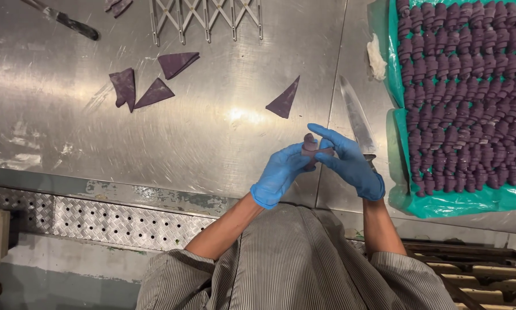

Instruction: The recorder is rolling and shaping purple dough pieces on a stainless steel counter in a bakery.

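Both of my hands wear blue gloves and meet above the steel table. My left hand and my right hand together pinch a small rolled piece of purple dough between the fingertips. One flat purple dough triangle lies just beyond my hands. A large knife rests on the table under my right hand, its blade pointing away from me.
Three more purple dough triangles lie at the far left. A tray lined with green film at the right holds several rows of rolled purple dough pieces. An expandable multi-wheel cutter and another knife lie at the far edge.
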